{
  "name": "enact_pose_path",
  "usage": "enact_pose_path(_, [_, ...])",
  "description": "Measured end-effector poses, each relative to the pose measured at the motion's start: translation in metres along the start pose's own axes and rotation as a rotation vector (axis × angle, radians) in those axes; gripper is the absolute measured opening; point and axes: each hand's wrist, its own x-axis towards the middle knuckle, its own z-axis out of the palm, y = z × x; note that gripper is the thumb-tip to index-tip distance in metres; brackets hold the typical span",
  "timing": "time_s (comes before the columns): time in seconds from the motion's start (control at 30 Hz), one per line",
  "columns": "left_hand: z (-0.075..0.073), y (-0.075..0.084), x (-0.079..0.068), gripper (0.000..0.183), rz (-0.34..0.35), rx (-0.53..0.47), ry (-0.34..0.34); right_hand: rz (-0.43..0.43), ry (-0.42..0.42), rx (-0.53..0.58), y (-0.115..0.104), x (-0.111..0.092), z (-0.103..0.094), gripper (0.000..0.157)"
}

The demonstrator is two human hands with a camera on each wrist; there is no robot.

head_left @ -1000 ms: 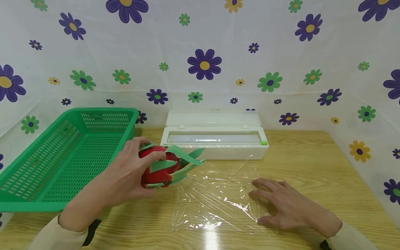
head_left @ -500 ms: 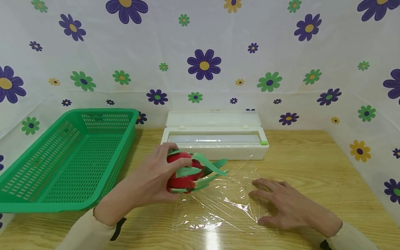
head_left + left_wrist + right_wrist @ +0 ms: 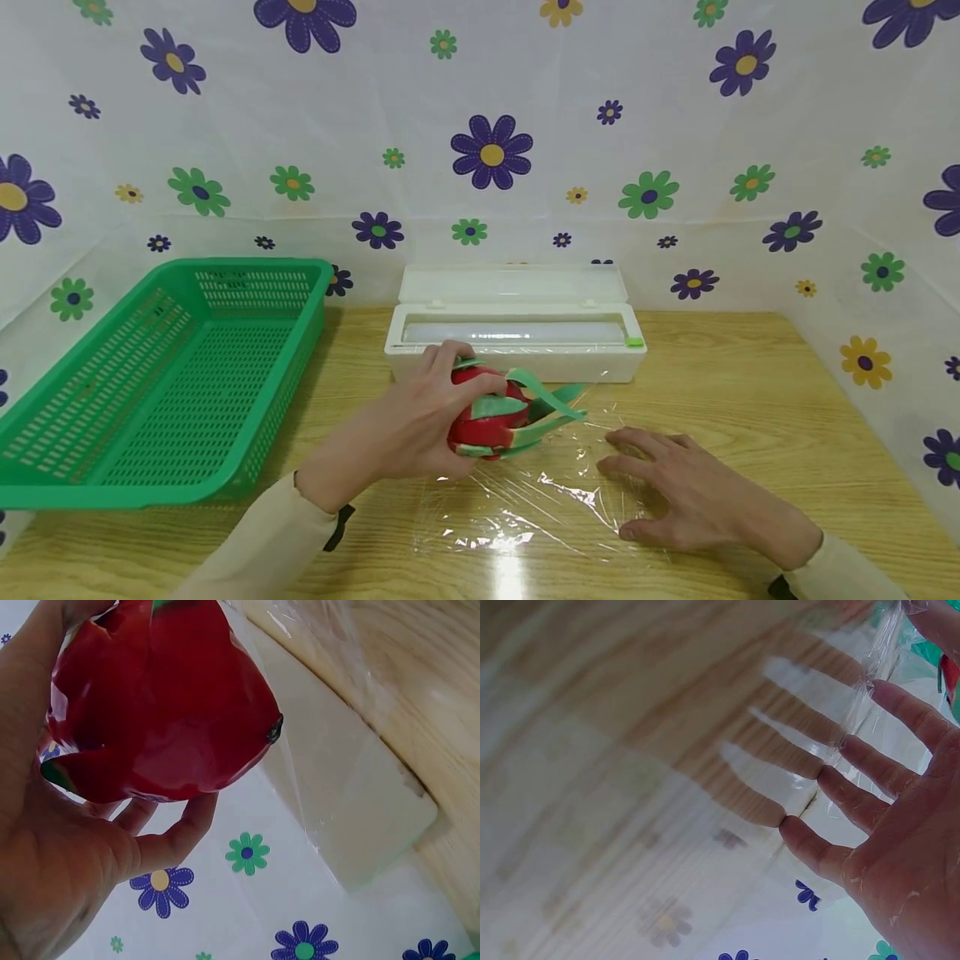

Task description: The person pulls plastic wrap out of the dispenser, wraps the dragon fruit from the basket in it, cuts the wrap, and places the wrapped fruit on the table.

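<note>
My left hand [image 3: 431, 412] grips a red dragon fruit [image 3: 487, 423] with green leafy scales, its leaf tips pointing right. The fruit is above a sheet of clear plastic wrap [image 3: 517, 508] spread on the table. In the left wrist view, the fruit's smooth red underside [image 3: 165, 705] shows, with fingers curled round it. My right hand [image 3: 682, 492] rests at the right edge of the wrap, fingers spread. Its fingertips touch the tabletop and the wrap's edge in the right wrist view. Behind the fruit stands a white wrap dispenser [image 3: 517, 367], lid raised, a roll inside.
A green plastic basket [image 3: 262, 400] with slotted walls stands on the left of the wooden table [image 3: 750, 392]. A flower-print cloth [image 3: 540, 83] hangs behind and at the sides. A small green piece [image 3: 634, 342] sits on the dispenser's right end.
My left hand has carried the dragon fruit to the right, from near the basket to over the plastic wrap. The right hand has stayed in place.
</note>
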Motion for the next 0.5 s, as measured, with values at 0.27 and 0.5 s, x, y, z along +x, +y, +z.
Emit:
enact_pose_path(0.27, [0.008,0.002,0.009,0.074,-0.002,-0.026,-0.025,0.005,0.002,0.013,-0.001,0.001,0.0,0.061])
enact_pose_path(0.5, [0.011,0.008,0.016,0.073,-0.026,-0.047,-0.056,0.007,0.005,0.012,0.0,0.0,0.0,0.061])
